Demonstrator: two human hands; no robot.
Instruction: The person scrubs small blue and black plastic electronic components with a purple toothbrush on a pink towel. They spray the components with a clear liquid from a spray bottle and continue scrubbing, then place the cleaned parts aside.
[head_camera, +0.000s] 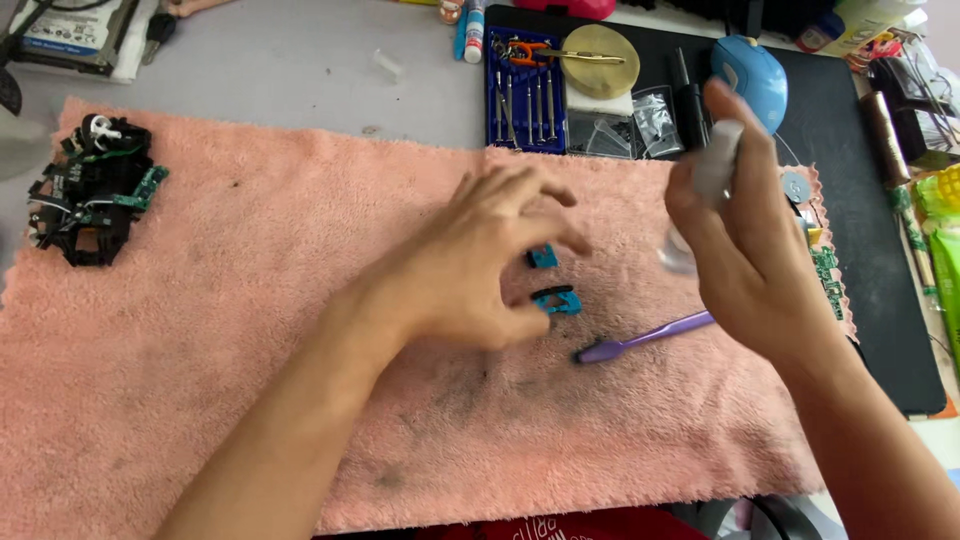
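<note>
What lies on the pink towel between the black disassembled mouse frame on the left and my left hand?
In the head view, only bare pink towel with a few dark smudges lies between the black mouse frame and the left hand.

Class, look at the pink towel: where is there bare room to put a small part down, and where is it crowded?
Free: the wide stretch of pink towel between the black dismantled assembly at its far-left corner and the left hand, plus its near edge. Crowded: around the blue parts, purple toothbrush and right hand, and the screwdriver case behind.
</note>
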